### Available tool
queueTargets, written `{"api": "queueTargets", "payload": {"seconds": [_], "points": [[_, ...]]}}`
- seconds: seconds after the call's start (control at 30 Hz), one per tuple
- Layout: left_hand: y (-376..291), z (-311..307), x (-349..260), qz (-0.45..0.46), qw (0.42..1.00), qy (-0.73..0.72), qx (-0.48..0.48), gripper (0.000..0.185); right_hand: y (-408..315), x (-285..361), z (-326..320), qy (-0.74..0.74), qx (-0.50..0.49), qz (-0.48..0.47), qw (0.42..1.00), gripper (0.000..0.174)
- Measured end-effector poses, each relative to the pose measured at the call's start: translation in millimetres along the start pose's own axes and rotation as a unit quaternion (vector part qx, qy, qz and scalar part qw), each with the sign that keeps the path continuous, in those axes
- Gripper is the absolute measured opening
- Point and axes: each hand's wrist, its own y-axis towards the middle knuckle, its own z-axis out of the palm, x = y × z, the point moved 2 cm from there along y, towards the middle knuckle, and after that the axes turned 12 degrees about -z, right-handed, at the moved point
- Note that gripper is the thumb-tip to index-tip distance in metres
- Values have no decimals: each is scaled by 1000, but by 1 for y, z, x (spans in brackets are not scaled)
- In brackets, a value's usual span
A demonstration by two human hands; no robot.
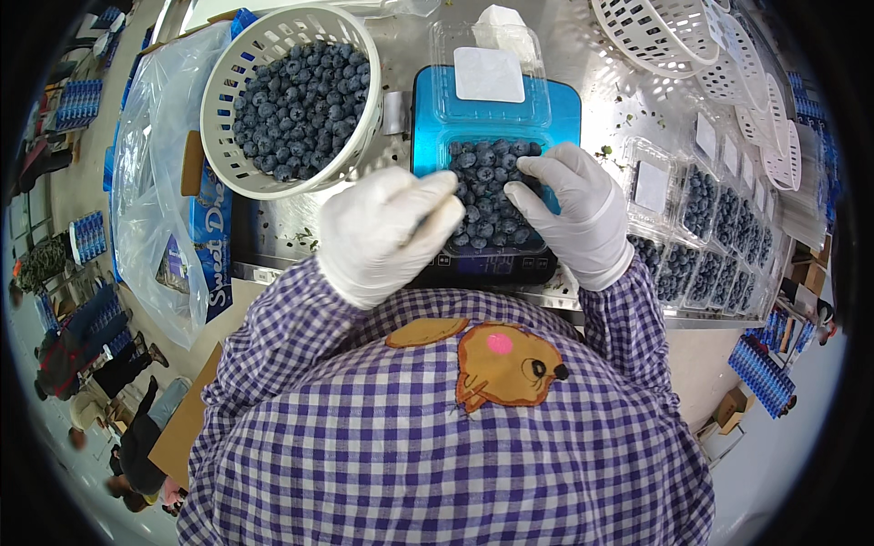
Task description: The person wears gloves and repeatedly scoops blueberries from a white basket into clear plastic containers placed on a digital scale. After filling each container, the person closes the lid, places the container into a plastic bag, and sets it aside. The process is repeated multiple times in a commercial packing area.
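A clear plastic clamshell punnet [444, 130] of blueberries [486, 174], its labelled lid [488, 75] folded back, rests on a digital kitchen scale [565, 109] with a blue platform. My left hand [389, 232], in a white glove, is at the punnet's left edge with thumb and fingers drawn together; whether a berry is between them is hidden. At the right edge, my gloved right hand [577, 211] has thumb and index finger apart over the berries, with nothing visible held. A white slotted plastic basket [222, 153] holding many blueberries [300, 109] stands at upper left.
Several filled punnets [689, 269] line the metal table's right side. Empty white baskets [734, 75] lean behind them. A cardboard box with a plastic liner [160, 164] stands left. White crumpled material [505, 31] lies behind the scale. Co-workers [147, 437] are in the background.
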Motion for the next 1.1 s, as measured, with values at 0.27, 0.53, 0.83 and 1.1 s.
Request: {"api": "queueTargets", "payload": {"seconds": [0.27, 0.53, 0.83, 1.1], "points": [[-7, -71, 38, -46, 988, -32, -146, 44, 0, -5, 2, 10, 10, 30, 999, 21], [-1, -46, 7, 8, 994, -68, -88, 44, 4, 7, -20, 28, 19, -7, 999, 21], [-4, -44, 1, -35, 995, -75, -51, 37, 26, 0, -6, -24, 120, -153, 981, 17], [-21, -57, 12, -78, 987, -130, -60, 34, 7, -6, -25, 564, -57, 173, 806, 19]]}}
